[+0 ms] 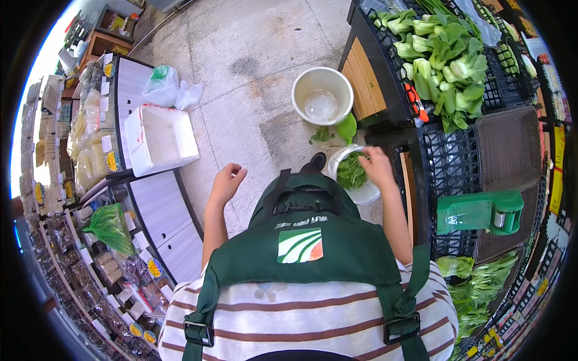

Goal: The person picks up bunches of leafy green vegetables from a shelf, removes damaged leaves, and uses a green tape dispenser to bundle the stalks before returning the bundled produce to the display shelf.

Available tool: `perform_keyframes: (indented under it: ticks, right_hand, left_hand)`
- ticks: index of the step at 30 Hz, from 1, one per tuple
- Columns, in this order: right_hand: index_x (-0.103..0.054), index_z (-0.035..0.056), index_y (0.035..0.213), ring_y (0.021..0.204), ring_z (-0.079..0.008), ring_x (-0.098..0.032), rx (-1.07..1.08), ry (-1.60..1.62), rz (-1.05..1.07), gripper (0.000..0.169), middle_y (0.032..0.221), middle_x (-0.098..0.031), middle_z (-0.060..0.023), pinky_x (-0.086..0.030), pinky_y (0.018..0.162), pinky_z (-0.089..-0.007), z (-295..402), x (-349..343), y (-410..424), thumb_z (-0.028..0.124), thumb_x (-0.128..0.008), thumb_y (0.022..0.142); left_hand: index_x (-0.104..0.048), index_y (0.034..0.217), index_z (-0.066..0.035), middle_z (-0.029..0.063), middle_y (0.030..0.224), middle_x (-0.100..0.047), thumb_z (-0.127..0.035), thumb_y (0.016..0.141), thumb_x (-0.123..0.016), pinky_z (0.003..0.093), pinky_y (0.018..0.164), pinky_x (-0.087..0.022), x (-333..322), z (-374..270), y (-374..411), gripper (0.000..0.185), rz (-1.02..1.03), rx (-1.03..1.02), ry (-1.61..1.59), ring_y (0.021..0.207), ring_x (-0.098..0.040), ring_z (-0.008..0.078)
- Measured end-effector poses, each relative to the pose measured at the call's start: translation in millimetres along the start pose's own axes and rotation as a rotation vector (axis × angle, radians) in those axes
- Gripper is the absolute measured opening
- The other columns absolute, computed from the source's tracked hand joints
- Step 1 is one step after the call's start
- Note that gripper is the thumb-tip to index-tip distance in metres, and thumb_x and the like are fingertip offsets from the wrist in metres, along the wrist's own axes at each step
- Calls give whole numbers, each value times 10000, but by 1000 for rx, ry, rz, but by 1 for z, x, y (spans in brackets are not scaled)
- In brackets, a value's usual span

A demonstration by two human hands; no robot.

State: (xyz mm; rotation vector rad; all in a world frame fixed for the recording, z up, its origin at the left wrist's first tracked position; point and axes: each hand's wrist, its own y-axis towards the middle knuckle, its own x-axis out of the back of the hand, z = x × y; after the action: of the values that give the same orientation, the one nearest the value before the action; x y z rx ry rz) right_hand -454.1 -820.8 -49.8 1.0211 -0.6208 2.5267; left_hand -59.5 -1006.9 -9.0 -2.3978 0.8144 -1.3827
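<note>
My left hand [229,182] hangs above the floor on the left, its fingers loosely curled with nothing visible in them. My right hand [379,168] is at the right side of a white bucket [368,195], its fingertips over the leafy greens [351,171] inside. Whether those fingers pinch leaves or only touch them is not clear. A green plastic scoop [347,128], partly blurred, shows just beyond this bucket. Farther ahead stands a larger white bucket [322,96] with what looks like a little water at the bottom. A few loose leaves [322,135] lie on the floor between the buckets.
At right, a produce stand holds bok choy [445,63], black crates [454,155] and a green plastic bag dispenser [479,212]. On the left are a white foam box [165,140], plastic bags [163,85] and shelves of packaged goods [90,135]. Concrete floor [226,58] stretches ahead.
</note>
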Motion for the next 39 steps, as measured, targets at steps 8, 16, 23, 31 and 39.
perform_keyframes:
  ticks: [8,16,23,31,39]
  right_hand:
    - [-590,80,1011,842,-349,-605,-124,-71,-156,239,973,-576,-153,-483,723,-429,-3,31,55,195,-642,807]
    - [-600,65,1024,911,-352,-593,-330,7,-200,283,988,-593,-172,-480,773,-444,49,-14,72,240,-616,802]
    - [-603,86,1039,939,-351,-584,-432,106,-271,296,1037,-575,-170,-473,797,-438,144,-62,115,255,-615,796]
    - [-606,85,1028,943,-362,-587,-524,96,-249,290,1035,-575,-170,-477,806,-450,178,-90,132,247,-637,789]
    - [-642,39,941,851,-304,-631,-676,530,-387,271,928,-638,-173,-496,748,-410,143,-140,141,256,-633,777]
  left_hand:
    - [-638,968,-17,130,898,-668,-347,815,-641,342,726,-493,14,-53,76,363,305,-76,50,784,-625,235]
    - [-670,888,-40,182,879,-650,-288,795,-607,391,754,-480,72,-89,230,272,428,-421,202,836,-618,328]
    - [-678,865,-62,156,886,-653,-116,756,-543,362,755,-482,132,-122,371,182,446,-622,409,843,-623,284]
    - [-649,830,-33,177,818,-654,-134,765,-536,390,711,-486,124,-149,412,165,465,-731,319,791,-632,315]
    - [-636,893,-27,149,833,-659,-261,821,-616,361,687,-489,87,-114,383,245,760,-657,411,753,-635,281]
